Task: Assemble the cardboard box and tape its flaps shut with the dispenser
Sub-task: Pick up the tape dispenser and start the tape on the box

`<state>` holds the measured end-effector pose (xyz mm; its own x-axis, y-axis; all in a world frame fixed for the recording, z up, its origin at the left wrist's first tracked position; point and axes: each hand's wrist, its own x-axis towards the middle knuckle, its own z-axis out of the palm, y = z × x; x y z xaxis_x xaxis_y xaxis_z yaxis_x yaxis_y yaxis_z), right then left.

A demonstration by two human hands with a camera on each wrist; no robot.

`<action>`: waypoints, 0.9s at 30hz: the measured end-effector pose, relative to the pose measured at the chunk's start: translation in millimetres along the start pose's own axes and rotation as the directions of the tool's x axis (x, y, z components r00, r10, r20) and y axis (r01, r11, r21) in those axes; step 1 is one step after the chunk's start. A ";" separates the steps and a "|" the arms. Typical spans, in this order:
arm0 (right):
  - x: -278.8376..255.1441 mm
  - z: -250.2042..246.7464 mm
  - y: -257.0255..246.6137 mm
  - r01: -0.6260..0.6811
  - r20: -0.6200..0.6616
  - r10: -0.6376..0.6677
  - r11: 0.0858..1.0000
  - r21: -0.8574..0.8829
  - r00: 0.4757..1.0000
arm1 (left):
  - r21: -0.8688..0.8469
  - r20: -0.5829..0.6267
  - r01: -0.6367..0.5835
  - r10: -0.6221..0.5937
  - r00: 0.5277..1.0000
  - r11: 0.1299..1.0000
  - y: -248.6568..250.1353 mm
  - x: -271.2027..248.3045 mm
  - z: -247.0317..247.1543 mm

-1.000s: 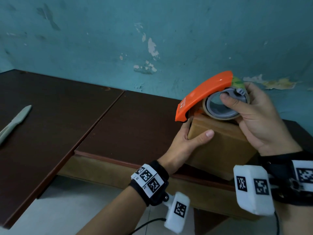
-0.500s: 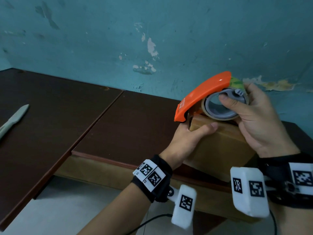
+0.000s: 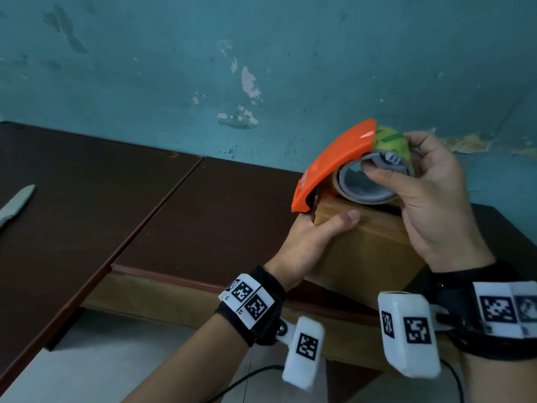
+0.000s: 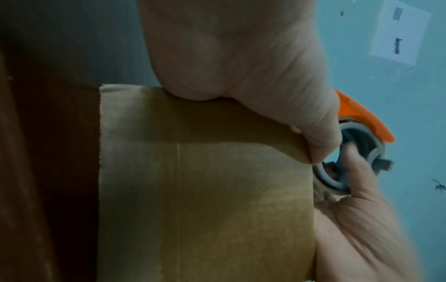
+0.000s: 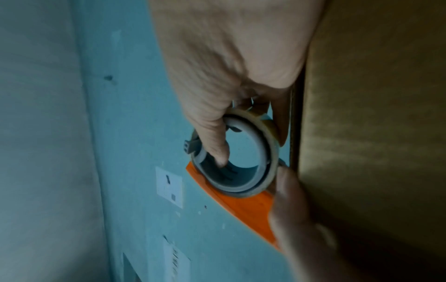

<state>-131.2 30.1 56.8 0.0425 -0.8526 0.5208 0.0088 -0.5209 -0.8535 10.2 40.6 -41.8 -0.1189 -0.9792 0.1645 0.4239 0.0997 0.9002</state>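
The right hand [image 3: 430, 205] grips the dispenser [image 3: 334, 164]: its thumb [image 3: 377, 174] is hooked into the grey core of the tape roll [image 3: 366, 187], and its fingers curl round the far side of the roll, where only their tips show by the green-printed tape. In the right wrist view the same thumb [image 5: 214, 145] sits inside the grey ring, with the orange shell [image 5: 243, 206] beyond it. The dispenser sits at the top of the box [image 3: 360, 251], its roll against the top face near the far left corner, its orange nose hanging past the left edge. Whether tape is already stuck to the cardboard cannot be told.

The left hand [image 3: 308, 242] holds the box at its upper left corner. The thumb [image 3: 343, 218] lies along the near top edge, pressed on the cardboard, while the fingers wrap round the left side and are hidden under the dispenser's nose. The left wrist view shows the palm [image 4: 241, 66] against the box's side [image 4: 205, 190], a faint vertical crease down that face, and the right thumb [image 4: 354, 158] in the core just beyond.

The box stands on the dark brown table [image 3: 218, 213], near its near edge and to the right. Far to the left, on a second tabletop, lies a pale knife [image 3: 16, 203]. A flaking teal wall [image 3: 261, 68] rises behind.
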 end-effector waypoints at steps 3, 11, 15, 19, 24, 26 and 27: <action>3.8 -6.6 0.3 0.009 0.053 0.004 0.967 -0.253 0.999 | -0.012 -0.005 -0.006 0.006 1.000 1.000 -2.6 0.4 -0.7; 0.5 -25.2 0.0 -0.220 0.135 0.255 0.948 -0.230 0.957 | -0.011 0.026 -0.016 0.017 1.000 1.000 -0.8 -0.8 0.0; -0.5 -28.5 0.2 -0.255 0.201 0.300 0.941 -0.222 0.933 | 0.023 0.010 -0.016 0.016 1.000 1.000 -1.0 0.4 -0.2; -1.4 -28.8 0.0 -0.254 0.197 0.300 0.941 -0.225 0.933 | -0.021 0.017 -0.016 0.017 1.000 1.000 0.5 -0.2 0.6; -1.8 -28.5 2.0 -0.252 0.127 0.276 0.951 -0.178 0.953 | -0.037 0.008 -0.043 0.044 0.999 0.998 0.7 -2.0 4.1; -1.9 -27.5 2.0 -0.247 0.115 0.270 0.951 -0.185 0.956 | -0.027 -0.004 -0.048 0.048 0.999 0.999 -1.5 -2.7 4.9; -2.5 -26.2 1.7 -0.235 0.108 0.259 0.953 -0.193 0.960 | -0.016 -0.013 -0.050 0.050 0.999 0.999 -2.4 -2.5 5.2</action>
<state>-157.5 30.2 54.5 0.1509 -0.9488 0.2774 -0.1942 -0.3036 -0.9328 4.9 43.8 -42.3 -0.0860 -0.9752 0.2041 0.4437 0.1460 0.8842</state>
